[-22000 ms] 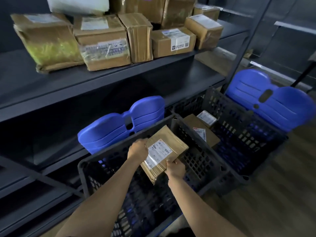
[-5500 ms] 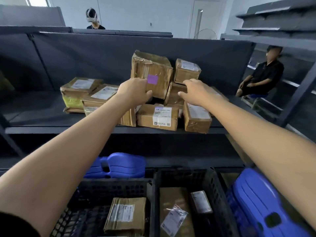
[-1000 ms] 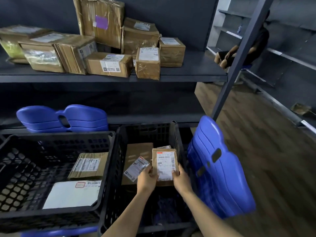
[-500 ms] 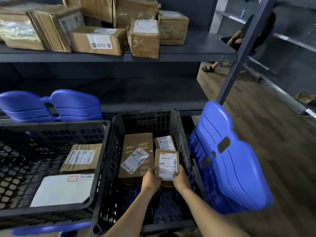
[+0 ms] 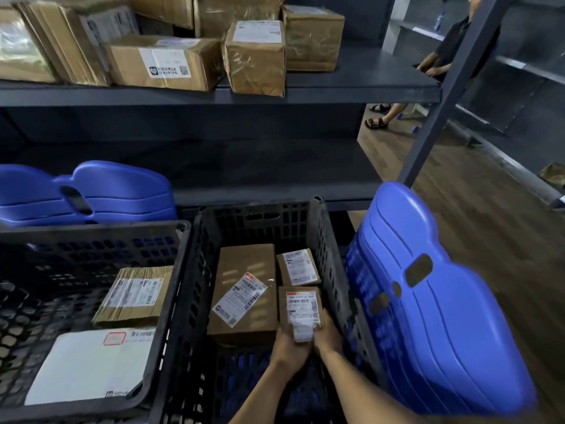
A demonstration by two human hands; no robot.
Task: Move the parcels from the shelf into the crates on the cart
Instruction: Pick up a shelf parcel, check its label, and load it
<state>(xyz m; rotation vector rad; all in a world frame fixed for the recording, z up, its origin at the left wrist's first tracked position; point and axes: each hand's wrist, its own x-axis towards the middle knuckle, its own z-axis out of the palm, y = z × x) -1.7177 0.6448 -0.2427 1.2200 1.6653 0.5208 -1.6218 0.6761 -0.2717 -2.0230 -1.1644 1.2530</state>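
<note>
I see both hands low at six o'clock, down inside the right-hand black crate (image 5: 263,221). The left hand (image 5: 289,347) and the right hand (image 5: 328,332) grip the near end of a small brown parcel (image 5: 301,313) between them, fingers curled round its edges, the left at its seven o'clock corner and the right along its three o'clock side. Its white barcode label faces up. I cannot tell whether the parcel rests on the crate floor or hangs just above it.

The parcel sits in the crate's three o'clock half, just beside the right edge of a large flat carton (image 5: 244,289) with a slanted shipping label. At twelve o'clock from it, nearly touching, lies another small labelled box (image 5: 298,267).

At nine o'clock stands the left-hand black crate (image 5: 91,229), side by side with the first. It holds a taped cardboard packet (image 5: 134,296) and, at six o'clock of that, a white mailer (image 5: 88,365).

A blue lid (image 5: 443,316) leans open off the right crate at three o'clock; a second blue lid (image 5: 88,194) stands behind the left crate at ten o'clock.

At twelve o'clock the dark shelf (image 5: 336,87) carries more parcels: a long carton with a QR label (image 5: 165,62), a tape-wrapped box (image 5: 255,56) at the front edge, and a squarer box (image 5: 313,38) behind it. A seated person (image 5: 452,41) shows at one o'clock, beyond the shelf post, over a wooden floor (image 5: 489,224).
</note>
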